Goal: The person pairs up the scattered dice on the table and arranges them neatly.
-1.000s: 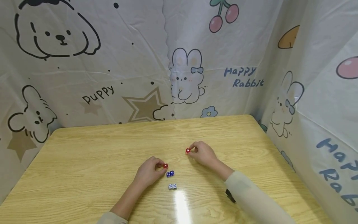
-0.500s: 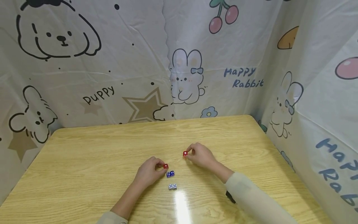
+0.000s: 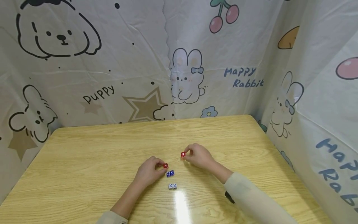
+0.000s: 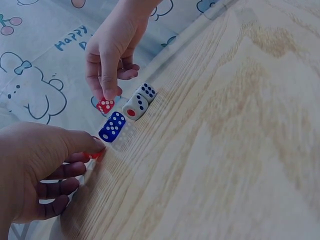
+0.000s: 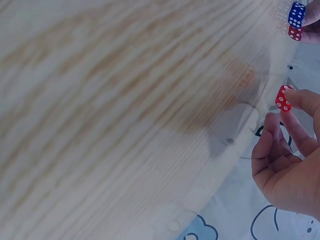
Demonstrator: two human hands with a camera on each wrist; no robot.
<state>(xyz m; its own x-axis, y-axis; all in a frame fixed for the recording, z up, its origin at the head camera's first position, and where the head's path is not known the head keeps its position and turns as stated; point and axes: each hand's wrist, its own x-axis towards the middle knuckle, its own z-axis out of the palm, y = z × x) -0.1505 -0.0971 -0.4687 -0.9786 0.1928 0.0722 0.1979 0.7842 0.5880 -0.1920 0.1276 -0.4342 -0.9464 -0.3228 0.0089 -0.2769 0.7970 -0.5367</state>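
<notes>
Between thumb and fingertips, my left hand (image 3: 149, 170) pinches a red die (image 3: 166, 166) at table level, just behind two blue dice (image 3: 170, 173) that stand side by side. Closer to me sits a pair of white dice (image 3: 172, 186), also side by side. My right hand (image 3: 199, 155) pinches a second red die (image 3: 183, 154) to the right of and farther back than the first, with a gap between them. In the right wrist view this red die (image 5: 284, 98) appears raised off the table. My left thumb hides much of the other red die (image 4: 94, 154) in the left wrist view.
The wooden table (image 3: 98, 155) reaches back to a printed cloth (image 3: 134, 62) hung behind it, and another stretch of cloth hangs at the right. A small dark object (image 3: 229, 197) shows under my right sleeve. Light glares on the tabletop near the front.
My right hand has moved left and a little toward me, bringing its red die closer to the one in my left hand. The left hand and the blue and white dice have stayed put.
</notes>
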